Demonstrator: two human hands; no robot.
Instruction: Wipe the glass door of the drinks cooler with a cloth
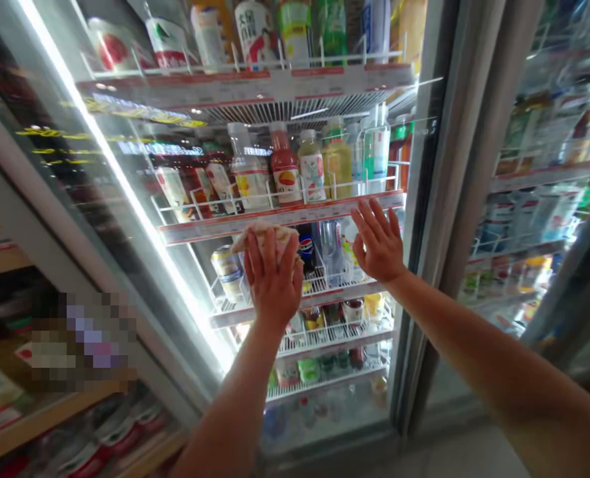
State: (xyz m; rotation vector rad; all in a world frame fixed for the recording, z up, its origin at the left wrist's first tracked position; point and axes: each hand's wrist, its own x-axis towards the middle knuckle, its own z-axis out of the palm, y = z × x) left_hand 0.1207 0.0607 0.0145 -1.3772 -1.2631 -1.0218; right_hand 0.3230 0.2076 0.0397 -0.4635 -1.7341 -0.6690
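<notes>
A glass fridge door (pixel 319 411) stands in front of me, with lit shelves of drinks behind it. My left hand (pixel 273 282) presses a pale, crumpled cloth (pixel 265 232) at the glass, its fingers laid over it. The cloth's lower part is hidden by the fingers. To the right, near the door's dark right-hand frame (pixel 427 146), my right hand (pixel 381 245) has its fingers spread with nothing in them. It is at the glass, though whether the whole palm touches cannot be made out.
Behind the glass stand several bottles, such as a red bottle (pixel 285 169), on wire-fronted shelves (pixel 285 214). A bright light strip (pixel 110 159) runs down the left side. Another fridge section (pixel 528 179) is at right. Wooden shelves (pixel 56 411) with goods are at lower left.
</notes>
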